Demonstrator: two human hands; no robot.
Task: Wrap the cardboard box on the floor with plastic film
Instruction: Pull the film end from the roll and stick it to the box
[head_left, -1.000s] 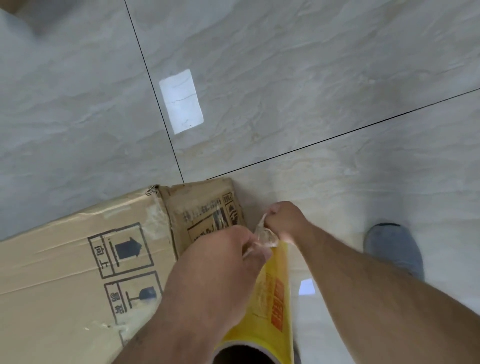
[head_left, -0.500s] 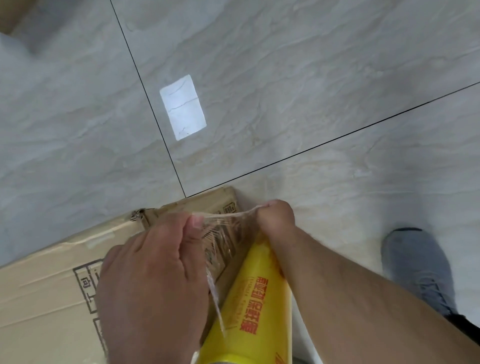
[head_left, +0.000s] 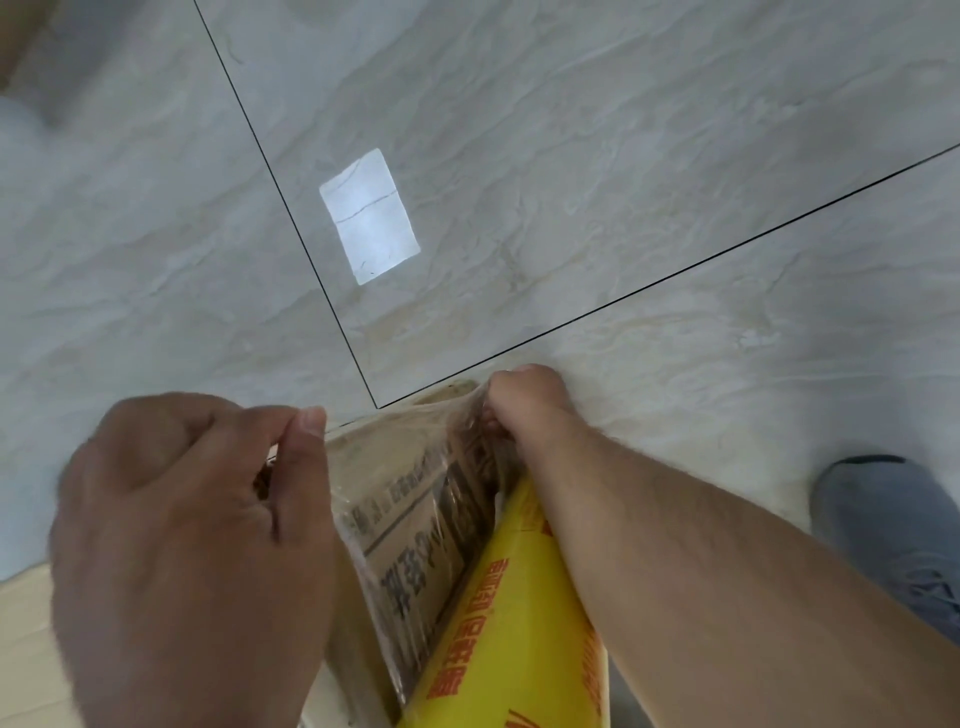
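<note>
The left hand (head_left: 187, 545) pinches one corner of the plastic film (head_left: 410, 493) between thumb and forefinger; the right hand (head_left: 524, 400) clenches the opposite corner. The clear sheet is stretched between the two grips. Below the right grip the yellow roll (head_left: 519, 634) runs lengthwise toward the camera. The cardboard box (head_left: 415, 551) lies on the floor (head_left: 571, 182) beneath the film, under both grips.

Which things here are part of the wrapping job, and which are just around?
In use:
cardboard box
plastic film, stretched between both hands
yellow film roll
left hand, grip on film edge
right hand, grip on film edge

Just around:
grey shoe
tiled floor
</note>
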